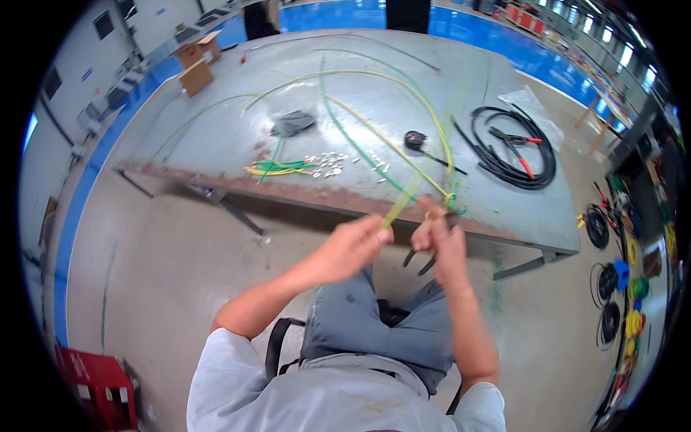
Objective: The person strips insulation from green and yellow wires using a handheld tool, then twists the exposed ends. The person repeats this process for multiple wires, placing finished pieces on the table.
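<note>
My left hand (354,248) is closed around a yellow-green wire (403,201), which is smeared by motion and runs up toward the table edge. Close by on the right, my right hand (440,246) grips a pair of pliers (426,266); their two dark handles stick out below the fingers, and the jaws are too blurred to make out. Just above that hand, a loop of yellow and green wire (450,198) hangs at the table's front edge. From there, long yellow wire (374,129) and green wire (338,129) curve back across the tabletop.
On the metal table (237,137) lie cut green and yellow wires (281,168), small pale connectors (330,164), a grey bag (294,122) and a black tape measure (414,140). Coiled black cable (497,173) with red-handled cutters (520,153) lies at the right. Cardboard boxes (195,76) stand far left.
</note>
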The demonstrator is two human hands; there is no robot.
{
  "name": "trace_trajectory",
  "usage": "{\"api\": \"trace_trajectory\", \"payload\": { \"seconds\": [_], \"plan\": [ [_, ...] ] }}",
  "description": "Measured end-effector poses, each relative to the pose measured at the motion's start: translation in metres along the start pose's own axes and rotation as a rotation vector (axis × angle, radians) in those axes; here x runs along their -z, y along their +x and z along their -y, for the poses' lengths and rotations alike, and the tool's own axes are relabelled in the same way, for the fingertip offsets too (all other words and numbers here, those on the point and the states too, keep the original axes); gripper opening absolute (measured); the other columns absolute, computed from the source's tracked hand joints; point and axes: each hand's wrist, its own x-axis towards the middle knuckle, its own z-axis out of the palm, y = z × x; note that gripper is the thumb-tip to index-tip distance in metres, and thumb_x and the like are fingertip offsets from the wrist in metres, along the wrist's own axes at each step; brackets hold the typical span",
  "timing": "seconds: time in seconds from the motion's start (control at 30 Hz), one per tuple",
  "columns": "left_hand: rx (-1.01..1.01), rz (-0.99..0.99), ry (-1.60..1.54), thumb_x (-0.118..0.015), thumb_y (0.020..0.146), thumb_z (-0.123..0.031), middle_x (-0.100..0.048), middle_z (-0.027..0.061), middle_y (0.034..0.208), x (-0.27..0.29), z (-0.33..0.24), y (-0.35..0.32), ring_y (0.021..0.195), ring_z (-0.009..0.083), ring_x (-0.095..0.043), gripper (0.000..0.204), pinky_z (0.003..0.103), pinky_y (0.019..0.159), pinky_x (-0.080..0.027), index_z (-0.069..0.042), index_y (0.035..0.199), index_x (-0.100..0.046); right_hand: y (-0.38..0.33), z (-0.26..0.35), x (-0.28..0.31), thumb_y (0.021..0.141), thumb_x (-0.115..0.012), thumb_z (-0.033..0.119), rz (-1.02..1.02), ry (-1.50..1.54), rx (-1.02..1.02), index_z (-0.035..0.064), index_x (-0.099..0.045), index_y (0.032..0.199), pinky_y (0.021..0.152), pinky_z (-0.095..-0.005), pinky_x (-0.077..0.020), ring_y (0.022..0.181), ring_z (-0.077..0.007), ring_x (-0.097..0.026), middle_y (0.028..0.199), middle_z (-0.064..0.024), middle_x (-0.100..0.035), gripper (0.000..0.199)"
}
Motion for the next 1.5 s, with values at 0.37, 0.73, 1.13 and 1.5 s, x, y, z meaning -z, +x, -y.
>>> {"api": "trace_trajectory", "payload": {
  "seconds": [0.37, 0.73, 1.13, 1.5],
  "plan": [
    [-0.188, 0.003, 0.771, -0.064, 0.103, -0.025, -0.063, 0.0138, 0.086, 0.038, 0.104, -0.109, 0.081, 0.0392, -0.066, 0.017, 0.05, 0.068, -0.051, -0.008, 0.102, -0.058, 0.012, 0.032, 0.05, 0.105, -0.063, 0.018, -0.14, 0.414, -0.029, 0.0093, -0.057, 0.104, 0.077, -0.0372, -0.0467, 0.069, -0.0147, -0.048, 0.071, 0.0025, -0.043, 0.011],
    [0.333, 0.065, 1.149, -0.065, 0.098, -0.026, -0.071, 0.0111, 0.105, 0.131, 0.314, -0.209, 0.106, 0.0333, -0.068, 0.018, 0.049, 0.094, -0.054, -0.012, 0.106, -0.07, -0.019, 0.014, 0.087, 0.106, -0.064, 0.029, -0.12, -0.001, -0.187, 0.0048, -0.059, 0.102, 0.07, -0.0344, -0.0445, 0.065, -0.0149, -0.047, 0.068, -0.0008, -0.046, 0.025],
    [0.11, -0.026, 0.697, -0.065, 0.101, -0.039, -0.072, 0.0226, 0.119, 0.072, 0.154, -0.01, 0.113, 0.0426, -0.068, 0.043, 0.052, 0.095, -0.055, -0.004, 0.127, -0.07, -0.079, -0.069, 0.016, 0.104, -0.065, 0.021, 0.103, -0.05, -0.407, 0.002, -0.062, 0.091, 0.062, -0.0291, -0.0472, 0.068, -0.016, -0.061, 0.072, -0.0061, -0.062, 0.023],
    [0.148, 0.498, 0.08, -0.063, 0.103, -0.055, -0.069, 0.0223, 0.131, -0.102, 0.024, 0.122, 0.105, 0.0243, -0.07, 0.091, 0.037, 0.089, -0.057, 0.009, 0.159, -0.034, -0.083, -0.103, -0.068, 0.102, -0.063, 0.053, 0.616, -0.473, -0.546, 0.0037, -0.065, 0.09, 0.047, -0.0329, -0.0427, 0.05, -0.0136, -0.053, 0.065, -0.0029, -0.057, 0.051]
  ]
}}
